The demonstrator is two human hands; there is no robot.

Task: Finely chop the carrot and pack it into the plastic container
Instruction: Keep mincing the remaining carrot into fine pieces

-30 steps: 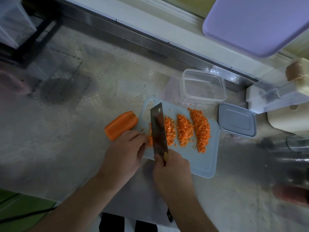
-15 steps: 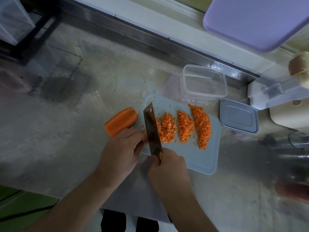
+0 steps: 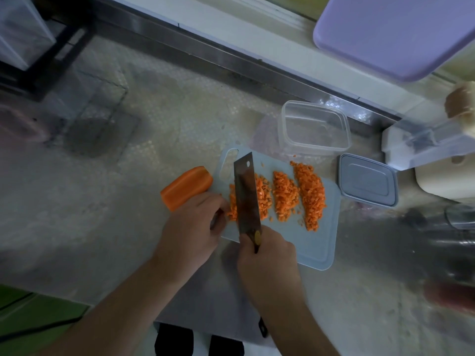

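Carrot dice (image 3: 285, 199) lie in three orange rows on the pale blue cutting board (image 3: 316, 247), the leftmost row partly under the blade of the cleaver (image 3: 248, 199). The uncut carrot piece (image 3: 186, 187) lies on the worktop (image 3: 128, 201) just off the board's left edge, its near end under the left hand (image 3: 191, 233). That hand rests at the board's left edge with fingers curled in, their tips near the leftmost row; whether they pinch any carrot cannot be told. The right hand (image 3: 267, 263) has its grip wrapped round the cleaver's handle, the blade standing on edge among the dice and pointing away from the person. Beyond the board stands the clear plastic container (image 3: 314, 129), open and with no carrot in it. Its grey lid (image 3: 367, 179) lies flat on the worktop to the right of the board and just beside it. A lilac tray (image 3: 390, 32) shows at the upper right, and white appliances (image 3: 437, 150) stand at the right edge. Compared with half a second ago, the cleaver has shifted right, from the left fringe of the dice onto the leftmost row; the hands sit much as before, and the container, lid and carrot piece have not moved on the worktop.
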